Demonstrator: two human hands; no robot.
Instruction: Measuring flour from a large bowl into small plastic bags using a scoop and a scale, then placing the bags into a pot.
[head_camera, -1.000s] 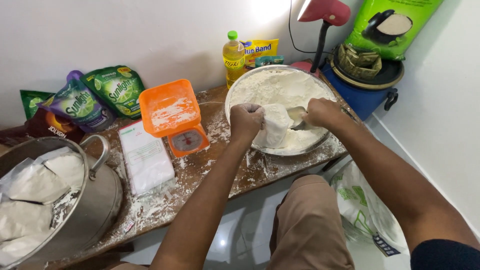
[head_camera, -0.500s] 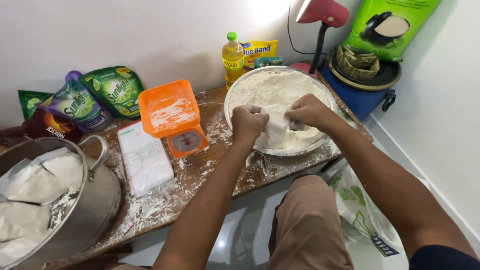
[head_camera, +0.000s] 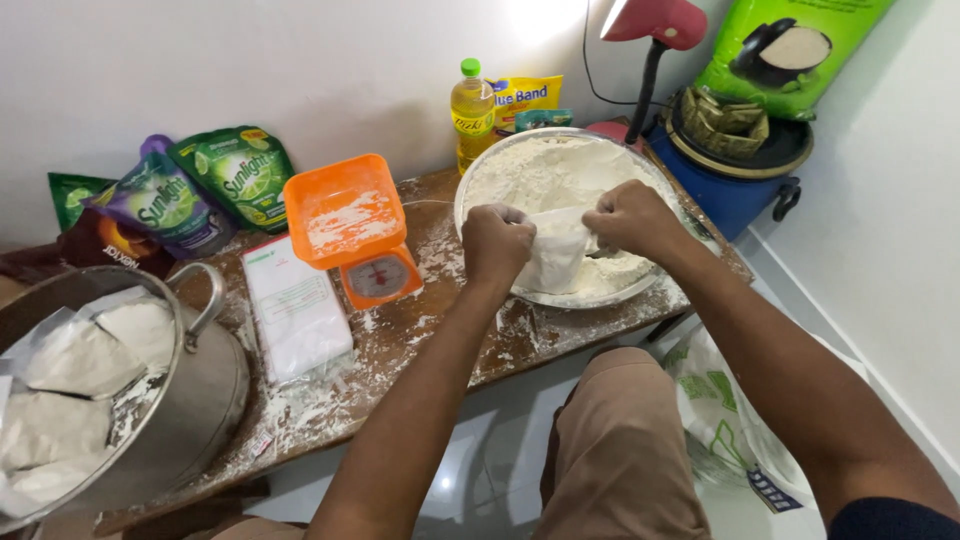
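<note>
Head view: both hands meet at about 1 o'clock from the picture's middle, over a wide metal bowl (head_camera: 480, 170) heaped with white flour (head_camera: 560, 165). The left hand (head_camera: 497, 243) is curled into a fist, its grip shut on the left edge of a small clear plastic bag (head_camera: 553, 262) partly filled with flour. The right hand (head_camera: 628, 218) pinches the bag's right edge, its grip likewise shut on the plastic, so the bag hangs between the two hands just above the bowl's near rim.

The bowl sits on a flour-dusted wooden bench (head_camera: 420, 340). At 9 o'clock of the bowl stands an orange kitchen scale (head_camera: 352, 228) with a dusted tray; at 8 o'clock of the scale lies a flat stack of clear bags (head_camera: 296, 310). At the far 9 o'clock edge a large steel pot (head_camera: 195, 385) holds filled white bags (head_camera: 80, 360). Behind the bowl, at 12 o'clock, stands a yellow oil bottle (head_camera: 472, 112); green and purple pouches (head_camera: 195, 190) lean against the wall at 10 o'clock.
</note>
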